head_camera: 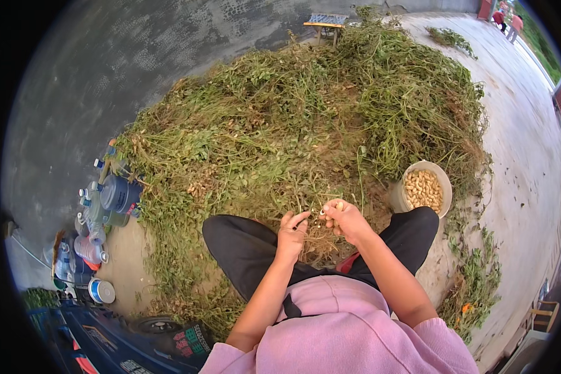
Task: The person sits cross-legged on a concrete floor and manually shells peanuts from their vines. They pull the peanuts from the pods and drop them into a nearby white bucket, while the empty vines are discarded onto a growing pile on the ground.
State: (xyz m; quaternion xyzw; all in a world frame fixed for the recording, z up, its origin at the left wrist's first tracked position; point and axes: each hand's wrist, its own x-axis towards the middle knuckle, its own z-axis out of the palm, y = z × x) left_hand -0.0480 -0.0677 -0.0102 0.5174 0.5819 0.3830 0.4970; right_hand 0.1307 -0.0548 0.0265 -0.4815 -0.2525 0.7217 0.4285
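Note:
My right hand (348, 220) has its thumb and fingers closed around a few pale peanut pods (339, 206). Close to its left, my left hand (291, 234) has its fingers apart, and I see nothing held in it. A small gap separates the two sets of fingertips. Below them, between my knees, lie thin brown roots and stems (319, 248). Uprooted peanut plants (243, 154) spread in a wide heap before me, with a cluster of pods (200, 182) on the left part. By my right knee, a whitish bucket (400, 198) holds many picked peanuts (423, 189).
Large plastic water bottles (120, 194) and a small white pail (103, 291) line the left side. A dark blue vehicle (117, 341) is at the lower left. A low stool (326, 21) stands by the grey wall (121, 61). People (514, 25) are far off, beyond the concrete floor (519, 140).

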